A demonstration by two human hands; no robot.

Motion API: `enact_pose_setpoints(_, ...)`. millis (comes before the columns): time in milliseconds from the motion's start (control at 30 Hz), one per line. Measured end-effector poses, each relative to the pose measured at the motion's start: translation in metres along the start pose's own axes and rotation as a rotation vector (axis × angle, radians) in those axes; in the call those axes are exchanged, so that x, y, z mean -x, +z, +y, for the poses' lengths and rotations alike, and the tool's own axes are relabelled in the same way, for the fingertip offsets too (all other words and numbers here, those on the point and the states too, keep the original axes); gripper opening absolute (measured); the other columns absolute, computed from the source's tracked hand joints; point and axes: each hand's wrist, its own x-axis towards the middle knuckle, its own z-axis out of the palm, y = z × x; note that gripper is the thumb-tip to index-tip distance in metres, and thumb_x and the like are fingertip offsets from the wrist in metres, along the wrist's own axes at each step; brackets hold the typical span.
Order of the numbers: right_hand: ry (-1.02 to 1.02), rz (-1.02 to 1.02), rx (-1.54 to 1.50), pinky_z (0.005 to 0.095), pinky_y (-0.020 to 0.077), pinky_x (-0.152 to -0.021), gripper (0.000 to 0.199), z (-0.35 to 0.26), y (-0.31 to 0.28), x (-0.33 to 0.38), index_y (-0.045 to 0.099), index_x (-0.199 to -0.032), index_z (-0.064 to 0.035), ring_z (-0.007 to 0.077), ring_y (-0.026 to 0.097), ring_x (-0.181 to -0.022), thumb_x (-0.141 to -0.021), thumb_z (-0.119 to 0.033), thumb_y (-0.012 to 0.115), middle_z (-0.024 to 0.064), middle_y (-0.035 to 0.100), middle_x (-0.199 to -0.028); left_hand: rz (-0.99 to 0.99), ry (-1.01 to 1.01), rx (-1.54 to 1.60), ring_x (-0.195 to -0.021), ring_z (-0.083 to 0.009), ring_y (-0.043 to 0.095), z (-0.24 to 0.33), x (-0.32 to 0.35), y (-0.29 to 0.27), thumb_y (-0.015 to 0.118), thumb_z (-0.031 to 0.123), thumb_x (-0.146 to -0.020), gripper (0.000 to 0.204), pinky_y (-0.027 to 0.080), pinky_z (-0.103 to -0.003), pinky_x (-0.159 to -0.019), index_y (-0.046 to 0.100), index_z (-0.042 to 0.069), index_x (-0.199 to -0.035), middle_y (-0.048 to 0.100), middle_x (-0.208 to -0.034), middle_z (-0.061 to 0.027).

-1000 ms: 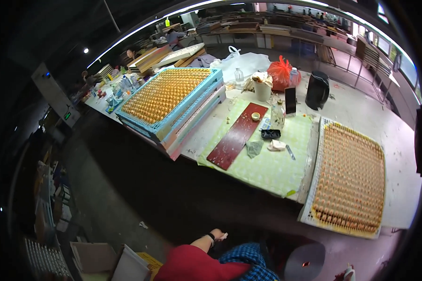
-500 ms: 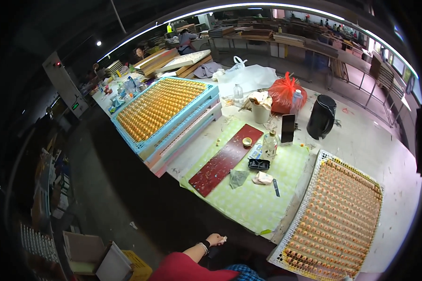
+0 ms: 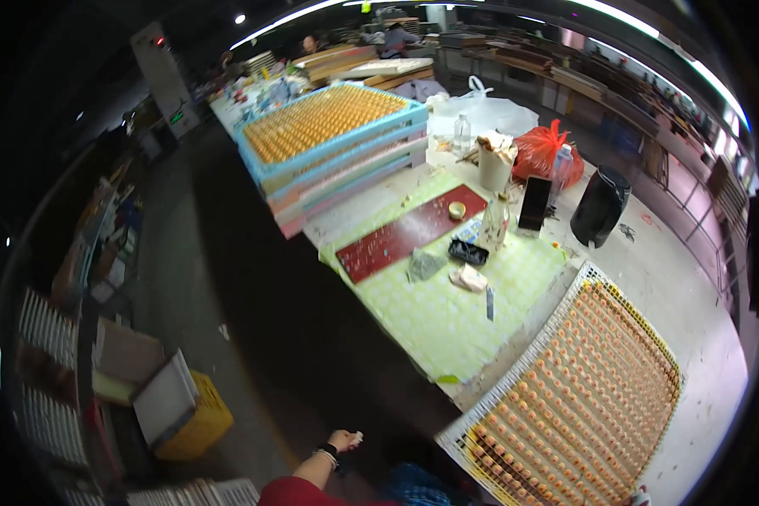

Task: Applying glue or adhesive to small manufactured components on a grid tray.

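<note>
My left hand (image 3: 343, 440), with dark and pale bands at its wrist, hangs low beside the table's near edge. Its fingers are closed round a small whitish piece (image 3: 357, 438), too small to name. What seem to be fingertips of my right hand (image 3: 641, 496) show at the bottom edge, by the near right corner of a rectangular mesh tray (image 3: 514, 390); the rest of that hand is hidden. Rows of small round orange-tan pieces (image 3: 586, 388) fill this tray, which lies at the table's near right and juts past its near edge.
A green checked cloth (image 3: 422, 329) bears a dark red board (image 3: 396, 240), a black case (image 3: 468, 251), a folded cloth (image 3: 468, 277) and a glass bottle (image 3: 497, 223). Behind are a phone (image 3: 534, 202), black kettle (image 3: 600, 207) and red bag (image 3: 548, 156). Stacked trays (image 3: 346, 160) stand left.
The whole view has shifted and turned, so the table's things sit higher in the picture. My left hand appears lower and further left, still closed on the whitish piece.
</note>
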Motion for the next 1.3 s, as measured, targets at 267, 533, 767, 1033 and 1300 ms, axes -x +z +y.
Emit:
enact_pose_setpoints(267, -0.032, -0.212, 0.142, 0.0223, 0.0413, -0.057, 0.048, -0.022, -0.154, -0.024, 0.048, -0.106, 0.0024, 0.014, 0.052, -0.071, -0.079, -0.037, 0.056, 0.007, 0.056, -0.083, 0.288, 0.19, -0.047, -0.053, -0.012, 0.057, -0.088, 0.029, 0.108, 0.049, 0.021, -0.084, 0.025, 0.045, -0.024, -0.049, 0.06, 0.0, -0.077, 0.062, -0.066, -0.0075)
enact_pose_setpoints(533, -0.104, -0.285, -0.005, 0.0235, 0.0386, -0.057, 0.032, 0.009, -0.222, -0.022, 0.05, -0.092, -0.0013, 0.0147, 0.049, -0.069, -0.079, -0.031, 0.053, 0.0062, 0.053, -0.079, 0.494, 0.551, 0.001, -0.056, -0.0114, 0.057, -0.038, 0.035, 0.119, 0.047, 0.022, -0.086, 0.025, 0.045, -0.025, -0.052, 0.057, 0.0, -0.08, 0.061, -0.068, -0.0068)
enact_pose_setpoints(767, -0.161, -0.156, -0.002, 0.026, 0.0332, -0.055, 0.02, 0.054, -0.228, 0.025, 0.052, -0.078, -0.0056, 0.0152, 0.043, -0.063, -0.081, -0.026, 0.051, 0.0044, 0.047, -0.069, 0.572, 0.809, -0.181, -0.068, -0.0146, 0.062, -0.014, 0.121, 0.123, 0.048, 0.019, -0.086, 0.022, 0.048, -0.027, -0.061, 0.056, -0.001, -0.087, 0.063, -0.075, -0.0095)
enact_pose_setpoints(1033, -0.182, -0.549, 0.402, 0.0255, 0.0381, -0.057, 0.035, 0.073, -0.208, 0.053, 0.049, -0.087, 0.0004, 0.0157, 0.047, -0.064, -0.08, -0.034, 0.055, 0.0089, 0.049, -0.078, -0.327, 0.962, 0.189, -0.087, -0.015, 0.058, 0.089, 0.25, 0.18, 0.044, 0.004, -0.088, 0.014, 0.048, -0.026, -0.077, 0.051, -0.003, -0.098, 0.06, -0.093, -0.0115)
enact_pose_setpoints(1300, 0.047, -1.062, 0.613, 0.0223, 0.0423, -0.061, 0.042, 0.058, -0.105, 0.069, 0.059, -0.089, 0.0017, 0.012, 0.053, -0.066, -0.067, -0.031, 0.071, 0.0065, 0.06, -0.076, -1.184, 0.604, -0.021, -0.077, -0.0032, 0.049, 0.129, 0.255, 0.269, 0.041, 0.025, -0.092, 0.031, 0.042, -0.019, -0.066, 0.051, 0.0, -0.106, 0.057, -0.09, -0.0009)
